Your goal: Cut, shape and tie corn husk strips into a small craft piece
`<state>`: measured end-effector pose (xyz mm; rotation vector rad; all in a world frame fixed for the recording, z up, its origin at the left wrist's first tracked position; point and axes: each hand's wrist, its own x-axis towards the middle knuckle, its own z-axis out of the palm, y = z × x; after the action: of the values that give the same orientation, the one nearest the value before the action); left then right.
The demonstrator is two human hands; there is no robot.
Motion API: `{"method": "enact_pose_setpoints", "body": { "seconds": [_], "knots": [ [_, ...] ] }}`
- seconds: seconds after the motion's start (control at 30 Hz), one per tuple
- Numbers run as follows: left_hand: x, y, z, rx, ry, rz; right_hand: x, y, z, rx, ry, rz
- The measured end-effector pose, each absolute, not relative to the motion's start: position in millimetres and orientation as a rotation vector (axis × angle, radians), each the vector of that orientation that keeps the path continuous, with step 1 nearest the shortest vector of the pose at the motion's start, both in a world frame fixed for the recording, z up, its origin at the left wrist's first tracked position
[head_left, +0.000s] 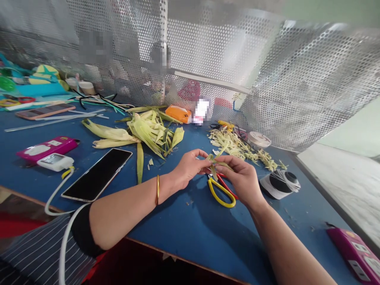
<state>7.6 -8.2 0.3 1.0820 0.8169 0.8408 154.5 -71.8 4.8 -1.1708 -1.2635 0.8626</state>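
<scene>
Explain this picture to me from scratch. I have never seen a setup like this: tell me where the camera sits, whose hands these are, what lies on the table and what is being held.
There is no machine here. One camera is worn on a person's head and looks down at their own bare hands. The left hand and the right hand pinch a thin leaf strip between their fingertips, above the blue table. Just under the hands lie scissors with yellow and red handles. Further back are a pile of pale green leaves and a heap of shredded strips. A black phone lies on the left. A perforated metal screen stands behind.
</scene>
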Motion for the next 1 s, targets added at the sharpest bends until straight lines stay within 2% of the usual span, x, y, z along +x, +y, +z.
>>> {"method": "enact_pose_setpoints", "body": {
  "seconds": [0.3, 0.6, 0.77, 1.0],
  "knots": [
    [5.9, -10.3, 4.0, 1.049, 0.813, 0.844, 152.5, -71.7, 6.8, -1.109, -1.259, 0.949],
    [7.7, -9.5, -0.9, 1.092, 0.812, 0.869, 151.2, -70.7, 3.3, -1.273, -1.212, 0.558],
    [9.0, -13.4, 1.0, 1.138, 0.82, 0.854, 149.6, -70.5, -0.2, -1.297, -1.147, 0.708],
    [9.5, -14.2, -0.7, 1.195, 0.866, 0.867, 147.9, -73.2, 3.7, -1.412, -1.135, 0.709]
  ]
}}
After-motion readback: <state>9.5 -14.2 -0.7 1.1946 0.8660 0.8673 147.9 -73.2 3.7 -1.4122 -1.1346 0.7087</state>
